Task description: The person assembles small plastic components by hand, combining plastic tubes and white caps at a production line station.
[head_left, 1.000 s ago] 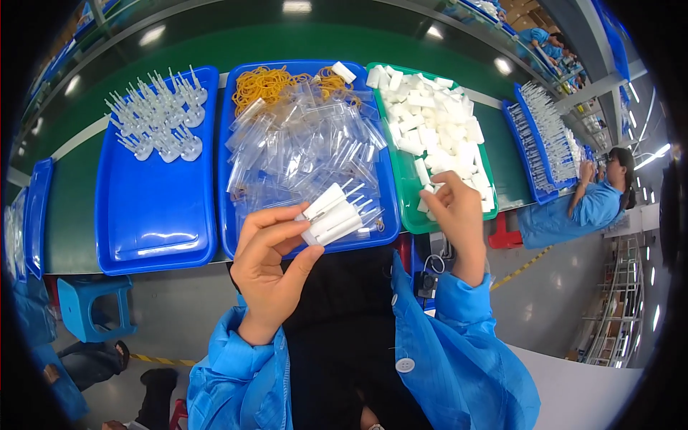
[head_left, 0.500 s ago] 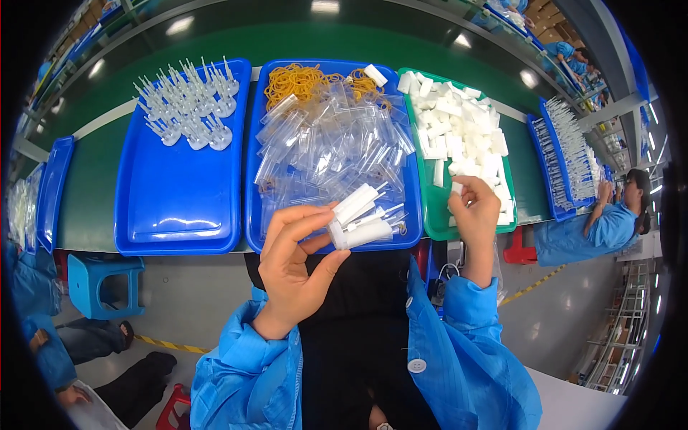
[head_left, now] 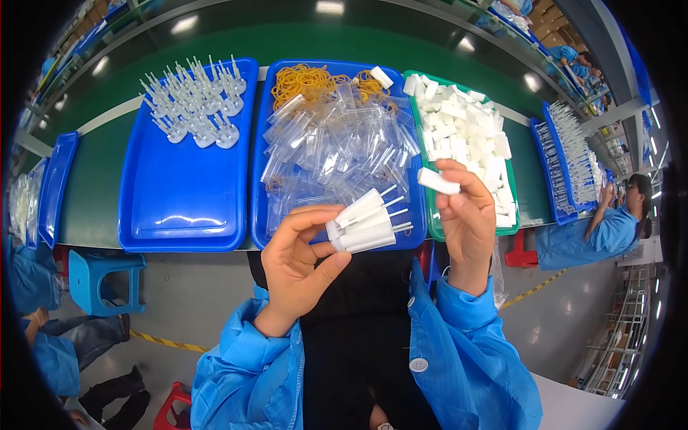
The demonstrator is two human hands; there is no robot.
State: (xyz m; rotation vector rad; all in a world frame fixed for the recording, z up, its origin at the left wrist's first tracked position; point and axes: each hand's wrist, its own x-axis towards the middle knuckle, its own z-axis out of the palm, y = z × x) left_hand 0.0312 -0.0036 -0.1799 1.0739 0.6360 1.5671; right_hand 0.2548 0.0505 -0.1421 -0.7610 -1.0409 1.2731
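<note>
My left hand (head_left: 295, 264) is closed round the base of a pronged plastic piece (head_left: 333, 233), tilted so its thin prongs point right. White foam pieces (head_left: 367, 233) sleeve several of the prongs, whose tips stick out past them. My right hand (head_left: 471, 222) pinches one loose white foam piece (head_left: 437, 181) between thumb and fingers, a short gap to the right of the prong tips. Behind that hand a green tray (head_left: 513, 226) holds a heap of similar foam pieces (head_left: 466, 118).
The middle blue tray (head_left: 259, 154) carries clear plastic sleeves (head_left: 340, 143) and yellow rubber bands (head_left: 304, 84). In the left blue tray (head_left: 183, 208) stand bare pronged pieces (head_left: 197, 100). More trays (head_left: 562, 161) and a co-worker (head_left: 609, 222) are at right. A blue stool (head_left: 107, 283) stands lower left.
My right hand has come up and left from the green tray, bringing the foam piece nearer the prongs. My left hand keeps its hold, and the pronged piece has turned slightly.
</note>
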